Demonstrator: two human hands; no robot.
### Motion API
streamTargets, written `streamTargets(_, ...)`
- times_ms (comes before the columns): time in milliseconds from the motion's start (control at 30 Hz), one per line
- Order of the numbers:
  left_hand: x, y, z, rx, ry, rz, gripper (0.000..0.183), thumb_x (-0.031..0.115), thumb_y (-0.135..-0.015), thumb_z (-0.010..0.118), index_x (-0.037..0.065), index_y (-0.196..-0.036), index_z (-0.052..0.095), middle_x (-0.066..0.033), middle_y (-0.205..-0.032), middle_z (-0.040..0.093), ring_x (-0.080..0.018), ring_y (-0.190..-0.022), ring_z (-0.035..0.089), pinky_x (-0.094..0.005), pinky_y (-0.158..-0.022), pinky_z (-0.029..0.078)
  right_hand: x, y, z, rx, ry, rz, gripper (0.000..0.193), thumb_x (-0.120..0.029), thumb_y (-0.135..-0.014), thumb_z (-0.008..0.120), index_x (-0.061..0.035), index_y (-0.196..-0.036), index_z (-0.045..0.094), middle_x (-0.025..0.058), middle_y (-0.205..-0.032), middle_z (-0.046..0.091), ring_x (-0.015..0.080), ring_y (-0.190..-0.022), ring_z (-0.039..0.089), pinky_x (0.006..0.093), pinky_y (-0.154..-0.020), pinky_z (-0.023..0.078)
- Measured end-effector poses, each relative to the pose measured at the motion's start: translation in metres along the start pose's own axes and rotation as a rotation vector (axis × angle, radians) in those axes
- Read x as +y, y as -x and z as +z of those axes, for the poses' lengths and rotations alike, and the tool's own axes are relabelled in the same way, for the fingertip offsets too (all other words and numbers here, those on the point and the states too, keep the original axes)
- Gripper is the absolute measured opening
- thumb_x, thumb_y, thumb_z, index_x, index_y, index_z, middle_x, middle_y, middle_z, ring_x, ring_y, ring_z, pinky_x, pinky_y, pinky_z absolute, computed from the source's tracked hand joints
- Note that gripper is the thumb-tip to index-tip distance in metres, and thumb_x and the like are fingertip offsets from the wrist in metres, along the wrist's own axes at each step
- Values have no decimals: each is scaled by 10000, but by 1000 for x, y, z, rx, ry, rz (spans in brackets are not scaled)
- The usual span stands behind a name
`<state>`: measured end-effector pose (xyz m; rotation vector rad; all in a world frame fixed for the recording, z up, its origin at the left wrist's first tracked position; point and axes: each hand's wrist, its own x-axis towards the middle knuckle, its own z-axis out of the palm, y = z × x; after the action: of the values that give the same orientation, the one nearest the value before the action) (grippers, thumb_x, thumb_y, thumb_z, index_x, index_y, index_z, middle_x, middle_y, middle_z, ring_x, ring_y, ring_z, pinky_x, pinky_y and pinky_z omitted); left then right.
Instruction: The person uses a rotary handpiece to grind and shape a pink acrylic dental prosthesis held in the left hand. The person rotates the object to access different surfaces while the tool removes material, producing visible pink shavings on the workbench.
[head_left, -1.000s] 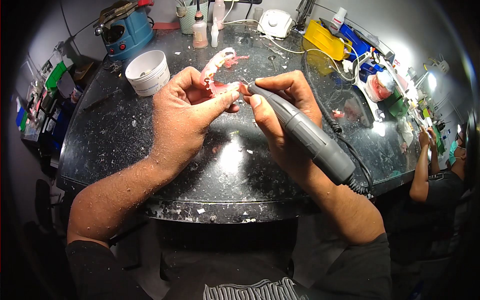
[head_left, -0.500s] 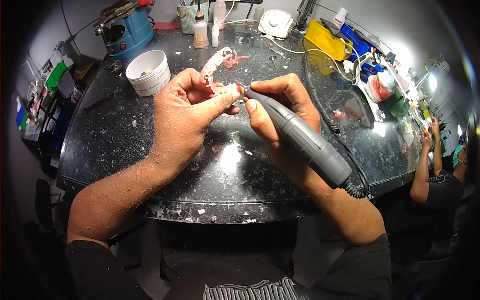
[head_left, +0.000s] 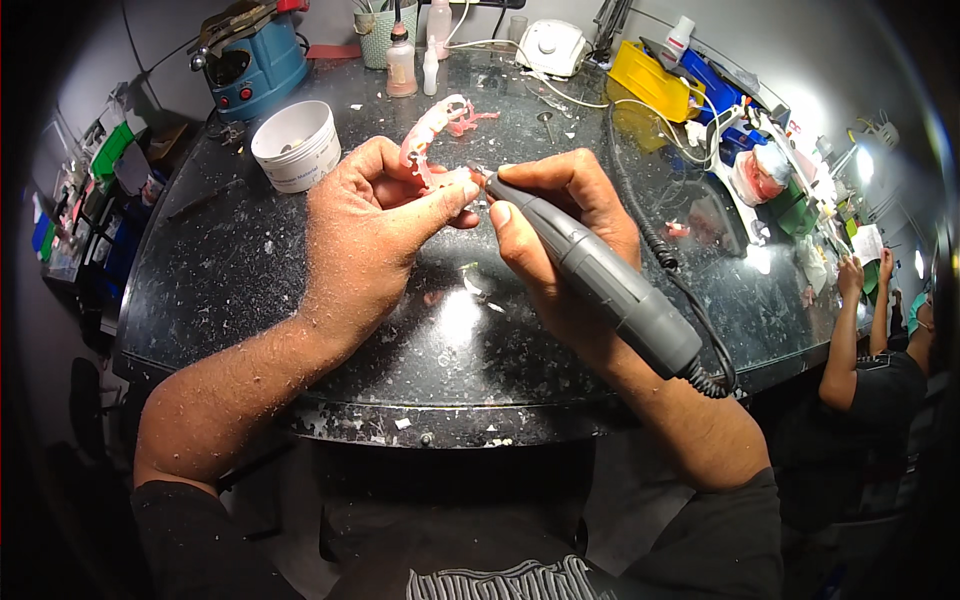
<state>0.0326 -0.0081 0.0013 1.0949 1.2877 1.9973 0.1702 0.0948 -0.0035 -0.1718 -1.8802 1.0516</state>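
Between the thumb and fingers of my left hand (head_left: 365, 225) is a pink and white denture (head_left: 425, 135), its curved arch standing up above the fingers. My right hand (head_left: 570, 210) is wrapped round a dark grey rotary handpiece (head_left: 610, 275) in a pen-like grip. The tool's tip meets or nearly meets the denture's lower end, close to my left thumb; the exact contact is too small to make out. A coiled cord runs from the handpiece's rear end. Behind the denture, a piece of pink material (head_left: 475, 120) lies on the table.
A white tub (head_left: 297, 150) stands left of my left hand. Further back are a blue machine (head_left: 250, 65), a pink bottle (head_left: 402, 65), a white control box (head_left: 552, 47) and a yellow bin (head_left: 655, 80). Fine debris covers the black table (head_left: 230, 330). At far right a co-worker (head_left: 870, 370) raises both hands.
My hands, the denture and the handpiece have hardly moved. At far right, the co-worker's hands have shifted, and a white sheet shows near them.
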Motion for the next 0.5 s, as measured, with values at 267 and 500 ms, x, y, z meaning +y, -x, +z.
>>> streamTargets(267, 0, 1, -1, -18, -33, 52, 173, -69, -841, 698, 26, -891, 562, -129, -975, 699, -156, -908, 680, -317, -866, 566, -2, -1, 0, -2, 10, 10, 234, -93, -813, 719, -7, -994, 599, 80, -873, 626, 133, -805, 647, 269, -732, 528)
streamTargets(500, 0, 1, 1, -8, -25, 60, 216, -113, -826, 687, 44, -856, 542, -146, -1029, 692, -181, -1046, 657, -348, -972, 521, 1, -1, 0, 26, 13, -36, 217, -80, -814, 717, -10, -987, 606, 78, -878, 625, 130, -792, 650, 268, -720, 532)
